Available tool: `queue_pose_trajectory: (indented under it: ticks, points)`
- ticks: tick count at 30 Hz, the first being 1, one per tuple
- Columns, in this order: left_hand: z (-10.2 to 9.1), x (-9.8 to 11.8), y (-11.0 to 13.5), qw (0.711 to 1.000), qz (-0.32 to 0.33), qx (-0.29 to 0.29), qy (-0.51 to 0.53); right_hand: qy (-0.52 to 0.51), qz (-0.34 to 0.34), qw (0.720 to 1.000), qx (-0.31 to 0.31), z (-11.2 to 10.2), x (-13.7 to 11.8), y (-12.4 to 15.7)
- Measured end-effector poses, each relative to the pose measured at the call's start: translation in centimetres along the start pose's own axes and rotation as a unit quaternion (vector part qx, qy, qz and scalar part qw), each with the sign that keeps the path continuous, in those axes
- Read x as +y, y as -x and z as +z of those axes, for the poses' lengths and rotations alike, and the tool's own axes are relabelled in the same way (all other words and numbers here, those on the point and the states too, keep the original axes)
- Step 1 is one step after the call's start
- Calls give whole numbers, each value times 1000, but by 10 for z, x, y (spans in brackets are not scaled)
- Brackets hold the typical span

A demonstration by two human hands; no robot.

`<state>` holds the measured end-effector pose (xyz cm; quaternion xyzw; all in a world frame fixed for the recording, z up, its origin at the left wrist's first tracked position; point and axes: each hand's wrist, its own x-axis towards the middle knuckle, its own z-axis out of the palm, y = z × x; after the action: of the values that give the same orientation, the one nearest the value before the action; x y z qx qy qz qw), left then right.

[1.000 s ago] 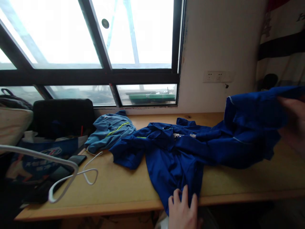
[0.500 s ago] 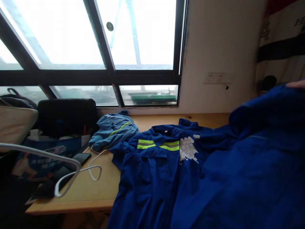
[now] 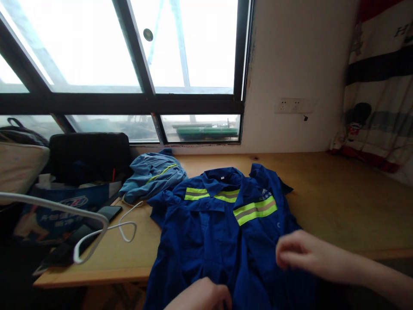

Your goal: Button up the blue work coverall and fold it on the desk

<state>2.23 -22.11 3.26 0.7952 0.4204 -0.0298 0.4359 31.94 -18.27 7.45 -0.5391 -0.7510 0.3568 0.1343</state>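
A dark blue work jacket (image 3: pixel 200 232) lies spread over the table with its collar toward the window. Yellow-green reflective strips cross its chest, and the front panel on the right (image 3: pixel 258 232) bears a small white logo. At the bottom edge, my left hand (image 3: pixel 203 297) is low over the jacket, fingers curled and partly cut off. My right hand (image 3: pixel 297 252) is over the jacket's right side, its fingers bent inward and somewhat blurred. Whether either hand pinches cloth does not show clearly.
A lighter blue garment (image 3: pixel 153 174) is bunched behind the jacket on the left. Nearby are a phone (image 3: pixel 110 212), a white cable (image 3: pixel 129 224) and a printed bag (image 3: pixel 64 211). The wooden table (image 3: pixel 348 206) meets a curtain (image 3: pixel 374 94) at the right.
The raised blue cloth at the right has come down. The right front panel now shows its reflective strip and logo instead of white patches. Both hands have come low over the jacket.
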Motion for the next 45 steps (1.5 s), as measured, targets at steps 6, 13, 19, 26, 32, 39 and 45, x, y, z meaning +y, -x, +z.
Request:
queue_pose_trajectory:
  ticks: [6,13,19,26,32,39,45]
  points:
    - [-21,0,-48,961,53,270,-22,234,70,950,196,40,72,-85]
    - [-50,-42,-175,902,-8,366,-227,298,253,883,260,26,142,-158]
    - [-71,-38,-241,866,-13,403,-295,247,325,853,324,-24,173,-196]
    - [-67,-4,-279,835,-51,426,-345,198,48,865,458,-10,136,-216]
    - [-70,-9,-289,864,135,383,-298,169,-86,912,363,6,95,-216]
    - [-78,-20,-290,881,159,404,-188,224,53,933,276,18,108,-227]
    - [-80,-22,-291,884,122,428,-146,281,16,928,245,18,116,-225]
